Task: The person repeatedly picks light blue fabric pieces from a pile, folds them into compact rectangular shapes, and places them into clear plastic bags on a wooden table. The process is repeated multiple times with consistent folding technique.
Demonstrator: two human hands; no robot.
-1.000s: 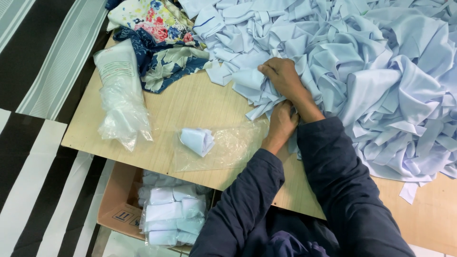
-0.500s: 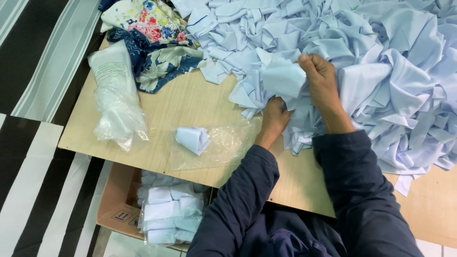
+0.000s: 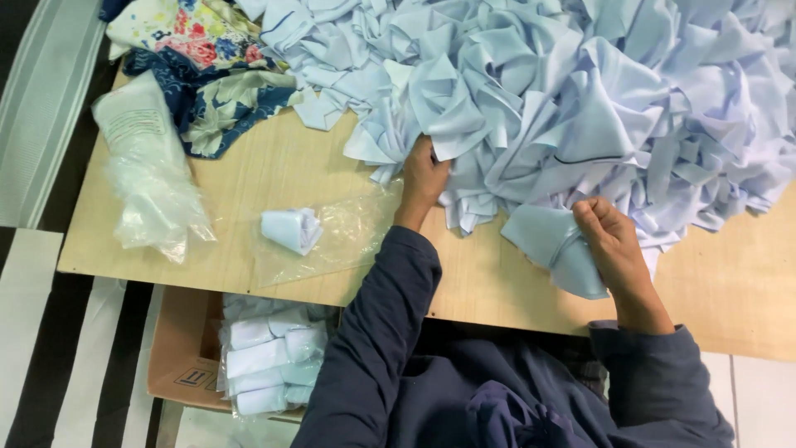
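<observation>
Gripping a loose pale blue fabric piece [image 3: 555,249] in a closed fist, the right hand [image 3: 613,249] holds it at the near edge of the big pale blue fabric pile [image 3: 580,108], with the piece hanging down past the fingers onto the wooden board [image 3: 290,166]. The left hand [image 3: 423,178] lies well to the left of it, fingers curled into the pile's edge and pressed on a fold there; whether it pinches a separate piece I cannot tell. Just left of the left hand a clear plastic bag [image 3: 340,236] lies flat on the board, and 1 folded pale blue bundle [image 3: 290,228] sits on its far end. Farther left lies a stack of empty clear bags [image 3: 149,182], and beyond that, up and left of the left hand, a heap of floral cloth [image 3: 199,66]. Below the board's near edge, left of the left sleeve, a cardboard box [image 3: 186,357] holds several bagged folded bundles [image 3: 269,353], so part of the work looks done. Judging by the size of the heap, most remains: only 1 bundle waits unbagged, 1 piece is in hand, and the pile covers most of the board beyond both hands.
</observation>
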